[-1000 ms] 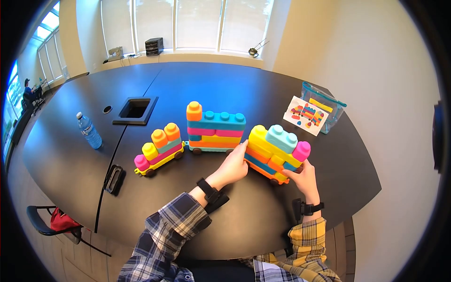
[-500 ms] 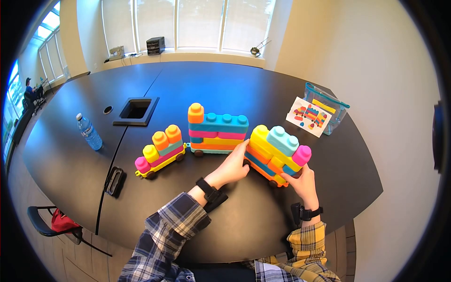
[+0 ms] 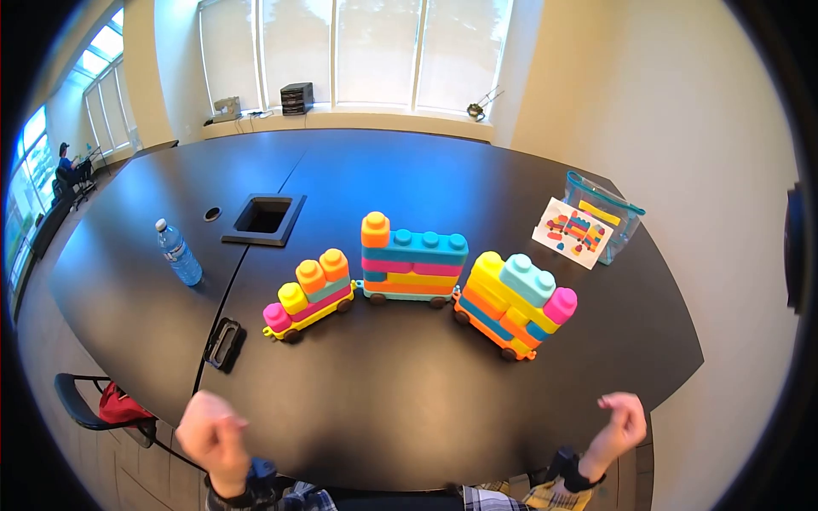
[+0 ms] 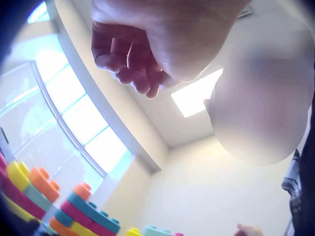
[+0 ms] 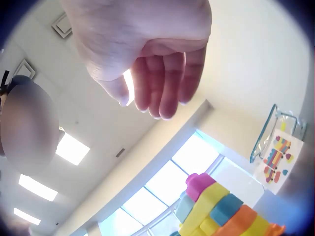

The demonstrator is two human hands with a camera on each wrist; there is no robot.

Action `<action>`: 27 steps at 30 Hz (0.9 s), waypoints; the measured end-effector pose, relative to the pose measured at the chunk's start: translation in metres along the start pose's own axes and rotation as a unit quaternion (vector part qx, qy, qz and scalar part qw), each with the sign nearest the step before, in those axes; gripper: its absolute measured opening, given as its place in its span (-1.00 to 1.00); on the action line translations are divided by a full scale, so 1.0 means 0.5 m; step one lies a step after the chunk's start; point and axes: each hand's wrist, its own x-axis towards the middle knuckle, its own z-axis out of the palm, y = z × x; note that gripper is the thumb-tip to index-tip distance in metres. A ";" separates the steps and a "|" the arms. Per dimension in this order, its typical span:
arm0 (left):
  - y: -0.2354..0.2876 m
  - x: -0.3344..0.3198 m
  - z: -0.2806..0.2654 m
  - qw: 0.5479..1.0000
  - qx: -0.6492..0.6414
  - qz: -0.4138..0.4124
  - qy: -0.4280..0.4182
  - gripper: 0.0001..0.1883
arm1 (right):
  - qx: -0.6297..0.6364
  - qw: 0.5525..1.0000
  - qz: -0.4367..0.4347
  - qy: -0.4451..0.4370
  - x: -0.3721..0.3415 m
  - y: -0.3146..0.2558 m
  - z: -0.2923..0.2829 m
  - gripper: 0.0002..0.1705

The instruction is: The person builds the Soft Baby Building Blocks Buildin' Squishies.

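Note:
Three toy block train cars stand linked in a curved row on the dark table. The left car (image 3: pixel 311 298) has a yellow base with stepped pink, yellow and orange blocks. Tallest is the middle car (image 3: pixel 413 268), mostly teal, with one orange block on top. The right car (image 3: pixel 511 307) has an orange base and yellow, light blue and pink blocks. My left hand (image 3: pixel 213 434) is raised near the table's front edge, its fingers loosely curled around nothing. My right hand (image 3: pixel 618 426), likewise loosely curled and holding nothing, is off to the front right of the cars.
A picture card (image 3: pixel 573 234) leans on a clear zip bag (image 3: pixel 626 223) at the back right. On the left are a water bottle (image 3: pixel 180 254), a black case-like object (image 3: pixel 224 344) and a square table opening (image 3: pixel 264 219). A person (image 3: pixel 72 166) sits far left.
Both hands have let go of the right car and drawn back toward the body, the left one well to the left, the right one outward. The right car now stands untouched beside the middle one.

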 end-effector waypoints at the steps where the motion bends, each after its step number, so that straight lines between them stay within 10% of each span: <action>1: -0.014 -0.017 -0.027 0.998 0.000 -0.010 0.056 -0.59 | -0.015 0.998 -0.035 0.040 -0.012 -0.008 -0.021 -0.70; 5: -0.066 -0.065 -0.127 0.972 0.026 -0.129 0.196 -0.53 | -0.008 0.988 -0.059 0.145 -0.043 -0.015 -0.087 -0.51; 12: -0.117 -0.072 -0.208 0.969 0.103 -0.018 0.225 -0.53 | -0.043 0.947 -0.094 0.305 -0.017 -0.013 -0.153 -0.45; 27: -0.122 -0.051 -0.210 0.958 0.176 -0.056 0.220 -0.55 | -0.067 0.955 -0.106 0.269 -0.009 -0.023 -0.118 -0.47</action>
